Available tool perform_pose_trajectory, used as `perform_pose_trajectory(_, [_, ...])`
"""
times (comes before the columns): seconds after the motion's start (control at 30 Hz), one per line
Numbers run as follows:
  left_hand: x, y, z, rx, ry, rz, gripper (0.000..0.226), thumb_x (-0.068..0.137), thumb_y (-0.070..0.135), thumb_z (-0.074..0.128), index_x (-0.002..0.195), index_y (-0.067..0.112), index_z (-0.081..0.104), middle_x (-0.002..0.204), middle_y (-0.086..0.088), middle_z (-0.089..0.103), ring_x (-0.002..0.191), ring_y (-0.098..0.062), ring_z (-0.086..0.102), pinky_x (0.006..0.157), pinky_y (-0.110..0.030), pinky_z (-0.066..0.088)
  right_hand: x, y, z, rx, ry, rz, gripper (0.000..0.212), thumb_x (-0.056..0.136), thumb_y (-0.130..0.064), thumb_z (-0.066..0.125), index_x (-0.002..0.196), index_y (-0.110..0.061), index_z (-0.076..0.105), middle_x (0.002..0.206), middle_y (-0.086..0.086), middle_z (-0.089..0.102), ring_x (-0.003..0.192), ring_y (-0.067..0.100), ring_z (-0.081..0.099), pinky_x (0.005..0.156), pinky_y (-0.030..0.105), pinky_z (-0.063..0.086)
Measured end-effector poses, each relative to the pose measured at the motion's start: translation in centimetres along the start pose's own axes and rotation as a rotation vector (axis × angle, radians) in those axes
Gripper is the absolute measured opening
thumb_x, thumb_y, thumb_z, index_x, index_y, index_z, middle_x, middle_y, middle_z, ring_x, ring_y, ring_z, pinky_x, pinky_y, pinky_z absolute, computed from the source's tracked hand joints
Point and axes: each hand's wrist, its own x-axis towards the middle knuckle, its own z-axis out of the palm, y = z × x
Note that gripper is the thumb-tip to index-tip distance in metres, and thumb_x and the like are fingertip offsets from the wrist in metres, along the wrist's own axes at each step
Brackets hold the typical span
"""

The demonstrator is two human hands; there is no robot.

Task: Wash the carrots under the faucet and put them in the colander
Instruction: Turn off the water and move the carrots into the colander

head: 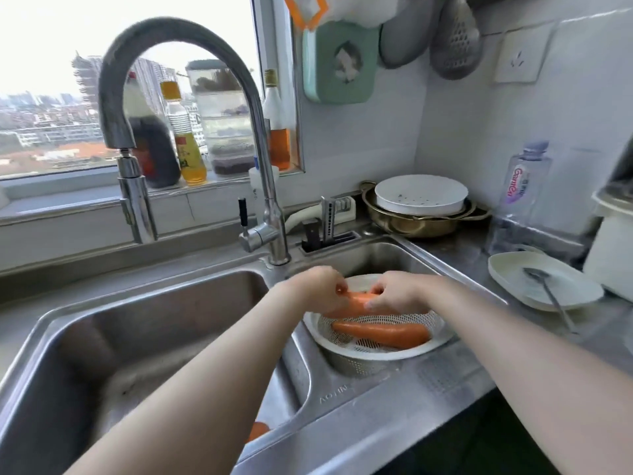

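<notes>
A white mesh colander [378, 351] sits in the small right sink basin [370, 258]. One orange carrot [383, 334] lies inside it. Just above the colander, my left hand [318, 289] and my right hand [397, 291] both grip a second carrot [358, 303], one hand at each end. A further carrot [255, 431] shows partly in the large left basin [113, 337], mostly hidden under my left forearm. The tall curved faucet [133, 197] hangs over the left basin; no water is visible running.
Bottles and jars [185, 138] line the window sill behind the faucet. Stacked bowls [421, 207] stand at the back right, next to a clear water bottle [520, 186]. A plate with a spoon [544, 279] lies on the right counter.
</notes>
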Motion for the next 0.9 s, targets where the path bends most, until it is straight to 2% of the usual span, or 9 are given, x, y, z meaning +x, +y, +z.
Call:
perform_pose_trajectory(0.13, [1.2, 1.3, 2.5, -0.03, -0.254, -0.026, 0.033, 0.095, 0.052, 0.059, 0.114, 0.03, 0.073, 0.109, 0.002, 0.072, 0.096, -0.022, 0.064, 0.087, -0.032, 0.053, 0.9, 1.6, 2.1, -0.182, -0.114, 0.054, 0.027, 0.097, -0.05, 0.066, 0.107, -0.025, 0.07, 0.105, -0.005, 0.068, 0.102, 0.021, 0.065, 0.09, 0.035, 0.05])
perform_pose_trajectory(0.27, [1.5, 1.7, 4.3, -0.035, -0.317, -0.084, 0.052, 0.098, 0.063, 0.05, 0.112, 0.019, 0.075, 0.112, -0.006, 0.073, 0.105, -0.026, 0.065, 0.094, -0.035, 0.05, 1.4, 1.7, 3.2, -0.261, -0.124, 0.045, 0.023, 0.091, -0.04, 0.075, 0.106, -0.024, 0.079, 0.099, -0.004, 0.068, 0.105, 0.023, 0.068, 0.094, 0.036, 0.057])
perform_pose_trajectory(0.43, [0.8, 0.4, 3.8, -0.074, -0.111, -0.047, 0.029, 0.098, 0.051, 0.056, 0.111, 0.032, 0.074, 0.115, 0.001, 0.073, 0.108, -0.025, 0.064, 0.099, -0.036, 0.051, 1.6, 0.3, 2.7, -0.259, -0.053, 0.039, 0.032, 0.095, -0.03, 0.07, 0.126, -0.026, 0.074, 0.123, 0.0, 0.071, 0.111, 0.023, 0.066, 0.101, 0.039, 0.054])
perform_pose_trajectory(0.53, [-0.8, -1.1, 2.7, -0.057, 0.121, -0.003, 0.023, 0.097, 0.04, 0.058, 0.106, 0.029, 0.075, 0.113, 0.0, 0.07, 0.111, -0.025, 0.061, 0.098, -0.037, 0.049, 1.7, -2.5, 2.2, -0.16, -0.015, -0.021, 0.024, 0.096, -0.02, 0.064, 0.116, -0.019, 0.076, 0.102, 0.005, 0.077, 0.089, 0.022, 0.07, 0.086, 0.036, 0.059])
perform_pose_trajectory(0.6, [-2.5, -2.9, 2.2, -0.103, 0.242, -0.011, 0.02, 0.097, 0.033, 0.056, 0.1, 0.025, 0.074, 0.107, 0.0, 0.067, 0.107, -0.025, 0.06, 0.093, -0.036, 0.05, 1.6, -5.4, 2.2, -0.106, -0.007, -0.068, 0.022, 0.094, -0.014, 0.061, 0.109, -0.014, 0.078, 0.101, 0.011, 0.078, 0.078, 0.023, 0.069, 0.07, 0.033, 0.056])
perform_pose_trajectory(0.67, [-4.9, -4.9, 2.1, -0.17, 0.294, -0.064, 0.016, 0.097, 0.028, 0.055, 0.101, 0.023, 0.07, 0.109, -0.001, 0.066, 0.105, -0.025, 0.061, 0.087, -0.033, 0.048, 1.4, -8.6, 2.8, -0.07, 0.02, -0.129, 0.022, 0.094, -0.014, 0.059, 0.104, -0.013, 0.079, 0.095, 0.008, 0.078, 0.075, 0.02, 0.067, 0.067, 0.029, 0.054])
perform_pose_trajectory(0.73, [-7.5, -7.1, 2.2, -0.167, 0.259, -0.137, 0.013, 0.098, 0.03, 0.056, 0.102, 0.022, 0.065, 0.11, -0.001, 0.063, 0.106, -0.024, 0.06, 0.086, -0.032, 0.046, 1.0, -12.0, 4.0, -0.026, 0.043, -0.181, 0.023, 0.096, -0.016, 0.058, 0.105, -0.014, 0.079, 0.087, 0.004, 0.076, 0.073, 0.018, 0.066, 0.067, 0.027, 0.055])
perform_pose_trajectory(0.83, [-11.7, -10.6, 3.3, -0.154, 0.074, -0.268, 0.013, 0.099, 0.035, 0.058, 0.104, 0.025, 0.063, 0.11, 0.0, 0.066, 0.103, -0.024, 0.062, 0.087, -0.034, 0.049, 0.8, -16.7, 7.1, -0.037, -0.028, -0.257, 0.021, 0.096, -0.019, 0.06, 0.108, -0.02, 0.078, 0.095, 0.005, 0.077, 0.071, 0.018, 0.07, 0.063, 0.027, 0.057])
perform_pose_trajectory(0.9, [-14.2, -12.6, 4.6, -0.171, -0.073, -0.308, 0.012, 0.099, 0.035, 0.059, 0.108, 0.029, 0.065, 0.11, 0.003, 0.068, 0.1, -0.021, 0.063, 0.09, -0.036, 0.052, 1.0, -19.1, 9.7, -0.081, -0.155, -0.269, 0.024, 0.097, -0.024, 0.066, 0.119, -0.019, 0.076, 0.105, 0.006, 0.077, 0.087, 0.021, 0.076, 0.065, 0.026, 0.059])
